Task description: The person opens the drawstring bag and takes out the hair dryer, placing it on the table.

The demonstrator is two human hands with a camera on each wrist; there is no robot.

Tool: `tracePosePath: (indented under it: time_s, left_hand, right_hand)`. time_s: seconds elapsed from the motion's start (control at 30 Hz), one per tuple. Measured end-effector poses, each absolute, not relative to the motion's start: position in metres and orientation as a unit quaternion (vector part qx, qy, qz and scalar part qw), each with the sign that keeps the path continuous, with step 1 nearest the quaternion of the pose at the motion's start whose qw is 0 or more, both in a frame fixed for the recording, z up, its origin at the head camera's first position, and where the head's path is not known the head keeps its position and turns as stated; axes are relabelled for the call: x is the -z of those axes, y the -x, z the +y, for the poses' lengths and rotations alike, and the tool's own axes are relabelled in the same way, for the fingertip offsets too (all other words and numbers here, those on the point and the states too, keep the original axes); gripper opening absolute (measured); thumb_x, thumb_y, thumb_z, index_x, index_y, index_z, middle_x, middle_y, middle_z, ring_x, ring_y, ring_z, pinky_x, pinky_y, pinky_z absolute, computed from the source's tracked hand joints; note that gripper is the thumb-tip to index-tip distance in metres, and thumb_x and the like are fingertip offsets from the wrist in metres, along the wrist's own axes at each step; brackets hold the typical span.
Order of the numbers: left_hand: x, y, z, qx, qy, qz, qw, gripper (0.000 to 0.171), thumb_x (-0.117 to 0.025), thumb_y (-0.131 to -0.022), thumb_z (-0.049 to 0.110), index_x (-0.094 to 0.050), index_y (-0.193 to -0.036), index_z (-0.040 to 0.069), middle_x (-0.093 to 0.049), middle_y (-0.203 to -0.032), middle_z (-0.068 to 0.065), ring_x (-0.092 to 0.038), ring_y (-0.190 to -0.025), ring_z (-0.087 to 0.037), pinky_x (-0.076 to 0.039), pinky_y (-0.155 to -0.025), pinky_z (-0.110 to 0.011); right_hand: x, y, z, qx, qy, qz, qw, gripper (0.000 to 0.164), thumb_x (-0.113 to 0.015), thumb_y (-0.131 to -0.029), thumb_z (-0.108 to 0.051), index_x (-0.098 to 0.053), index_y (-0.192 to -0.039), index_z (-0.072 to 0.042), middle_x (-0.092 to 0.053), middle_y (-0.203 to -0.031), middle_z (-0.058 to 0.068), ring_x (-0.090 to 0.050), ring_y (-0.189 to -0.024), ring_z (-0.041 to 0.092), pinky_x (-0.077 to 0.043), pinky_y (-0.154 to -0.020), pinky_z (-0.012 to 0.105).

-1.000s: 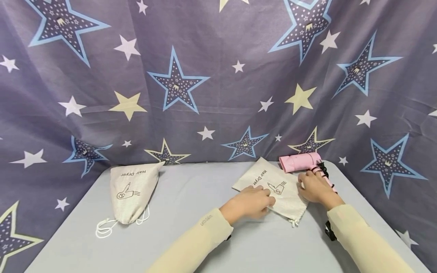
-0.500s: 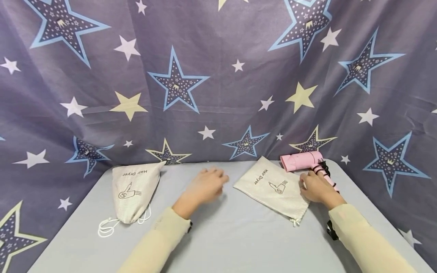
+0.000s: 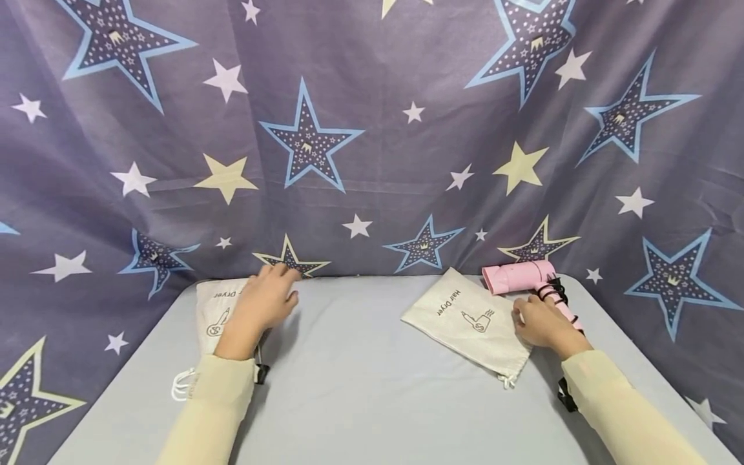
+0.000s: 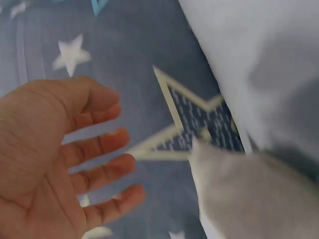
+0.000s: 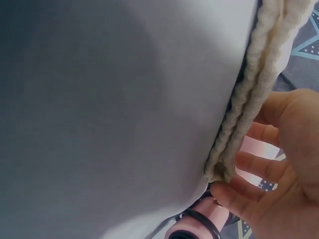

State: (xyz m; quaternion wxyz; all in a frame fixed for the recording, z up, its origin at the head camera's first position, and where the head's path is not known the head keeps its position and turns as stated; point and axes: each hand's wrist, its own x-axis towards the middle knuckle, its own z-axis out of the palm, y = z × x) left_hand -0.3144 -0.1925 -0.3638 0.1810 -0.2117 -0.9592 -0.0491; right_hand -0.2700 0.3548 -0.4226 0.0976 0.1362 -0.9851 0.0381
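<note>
Tabletop (image 3: 349, 400) in pale grey, starry curtain (image 3: 372, 161) behind, pink dryer (image 3: 516, 278)

Looks like matt, coarsely woven cloth on the flat pouch (image 3: 456, 323), bunched into rough ridges along one edge; shows the same dull weave on the far-left pouch (image 3: 210, 309). Seems smooth plastic with a soft sheen on the pink hair dryer (image 3: 516, 278). Looks like smooth matt cloth across the tabletop (image 3: 354, 387), creased fabric on the starry backdrop (image 3: 383, 174).
</note>
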Motion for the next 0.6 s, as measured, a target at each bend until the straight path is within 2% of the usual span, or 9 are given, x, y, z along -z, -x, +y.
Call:
tracePosePath:
  time_s: [0.3, 0.4, 0.6]
  left_hand:
    - [0.36, 0.318, -0.246, 0.089, 0.11, -0.987, 0.081, 0.05, -0.061, -0.095, 0.027, -0.054, -0.137, 0.002, -0.05, -0.136, -0.029, -0.046, -0.121, -0.052, -0.043, -0.085, -0.072]
    - [0.361, 0.319, -0.259, 0.102, 0.099, -0.987, 0.068, 0.055, -0.064, -0.094, 0.033, -0.053, -0.138, 0.002, -0.048, -0.138, -0.03, -0.043, -0.123, -0.055, -0.042, -0.087, -0.073]
    - [0.364, 0.317, -0.281, 0.122, 0.093, -0.986, 0.06, 0.067, -0.07, -0.09, 0.044, -0.051, -0.136, -0.001, -0.047, -0.132, -0.033, -0.042, -0.118, -0.058, -0.042, -0.088, -0.071]
  right_hand:
    - [0.421, 0.268, 0.354, -0.035, -0.141, -0.983, 0.108, 0.019, -0.07, -0.081, -0.01, -0.066, -0.096, -0.001, -0.063, -0.086, 0.013, -0.059, -0.089, 0.037, -0.039, -0.086, 0.059]
    - [0.421, 0.268, 0.354, -0.038, -0.149, -0.982, 0.112, 0.018, -0.071, -0.08, -0.01, -0.066, -0.095, -0.001, -0.063, -0.083, 0.01, -0.059, -0.088, 0.035, -0.039, -0.085, 0.058]
    - [0.422, 0.27, 0.355, -0.037, -0.147, -0.982, 0.112, 0.019, -0.071, -0.079, -0.01, -0.066, -0.095, -0.002, -0.063, -0.084, 0.01, -0.059, -0.088, 0.035, -0.039, -0.085, 0.056]
